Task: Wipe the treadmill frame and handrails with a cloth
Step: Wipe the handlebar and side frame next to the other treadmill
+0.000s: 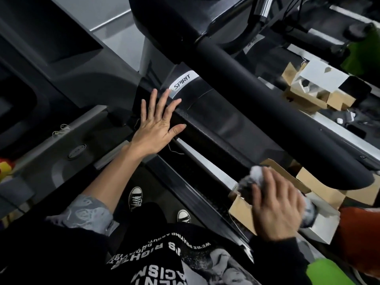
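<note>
handrail (267, 103): runs from top centre to lower right, above the frame (216, 124)
left grip (158, 128): centre, flat against the frame, just below the logo plate (182, 84)
right grip (277, 206): lower right, below the handrail's end
cloth (255, 177): in the right grip, over the boxes (320, 188)
boxes: right of the frame, under the handrail's end
shoes (135, 197): bottom centre, on the belt (148, 175), left of the frame

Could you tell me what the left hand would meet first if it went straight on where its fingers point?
Probably the silver SPIRIT badge on the treadmill frame, just beyond the left hand and its fingertips, though depth is unclear.
</note>
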A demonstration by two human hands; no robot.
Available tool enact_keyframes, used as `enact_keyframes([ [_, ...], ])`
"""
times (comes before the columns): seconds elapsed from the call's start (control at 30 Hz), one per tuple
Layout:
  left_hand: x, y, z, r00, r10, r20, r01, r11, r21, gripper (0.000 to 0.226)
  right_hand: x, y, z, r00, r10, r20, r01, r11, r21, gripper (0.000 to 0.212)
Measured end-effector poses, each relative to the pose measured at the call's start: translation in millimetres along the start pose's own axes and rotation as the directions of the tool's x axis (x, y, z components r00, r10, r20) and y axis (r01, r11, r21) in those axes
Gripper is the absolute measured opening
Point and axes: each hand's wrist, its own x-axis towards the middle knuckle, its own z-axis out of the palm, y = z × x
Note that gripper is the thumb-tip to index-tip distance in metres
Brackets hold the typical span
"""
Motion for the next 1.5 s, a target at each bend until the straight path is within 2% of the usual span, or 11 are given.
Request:
enact_keyframes([
  [0.07,0,2,-1,1.0,-0.007,0.006,0.007,1.0,0.005,0.087,-4,17,-4,0.992,0.122,0.021,-0.121,0.992,-0.046,0.043],
  [0.2,-1,3,-1,1.0,0.0,-0.003,0.0,1.0,0.013,0.085,30,10,-23,0.929,0.28,0.243,-0.295,0.955,0.028,0.057],
  [0.47,1,1,-1,1.0,0.003,-0.009,-0.003,1.0,0.017,0.083,47,-53,-3,0.991,0.045,0.123,-0.052,0.997,0.053,0.042],
  [0.57,1,1,0,1.0,0.003,-0.011,-0.003,1.0,0.003,0.082,24,-22,-7,0.986,0.132,0.099,-0.13,0.991,-0.027,0.045],
  [0.73,1,-1,3,0.999,0.023,-0.041,-0.023,1.0,0.012,0.075,31,-2,-13,0.952,0.273,0.136,-0.278,0.96,0.021,0.052],
  [0.9,1,-1,4,0.999,0.03,-0.044,-0.03,1.0,0.007,0.072,59,-40,-1,0.961,0.215,0.172,-0.225,0.974,0.036,0.059],
  [1.03,0,0,3,0.999,0.019,-0.038,-0.019,1.0,-0.005,0.08,81,-80,1,0.985,0.12,0.122,-0.133,0.986,0.102,0.05],
  [1.17,-2,-6,-5,0.999,0.036,-0.021,-0.037,0.998,-0.047,0.085,101,-120,12,0.992,0.121,0.018,-0.122,0.984,0.128,0.043],
  [1.23,-11,-15,-11,1.0,-0.001,-0.019,0.0,1.0,-0.025,0.088,110,-139,17,0.993,0.116,-0.02,-0.112,0.985,0.128,0.04],
  [1.4,-36,-35,-20,0.959,-0.28,0.043,0.282,0.959,-0.03,0.096,130,-181,21,0.996,0.087,-0.007,-0.085,0.985,0.152,0.044],
  [1.5,-34,-33,-22,0.971,-0.222,0.089,0.226,0.973,-0.042,0.097,142,-203,18,0.999,0.023,0.044,-0.031,0.982,0.187,0.048],
])
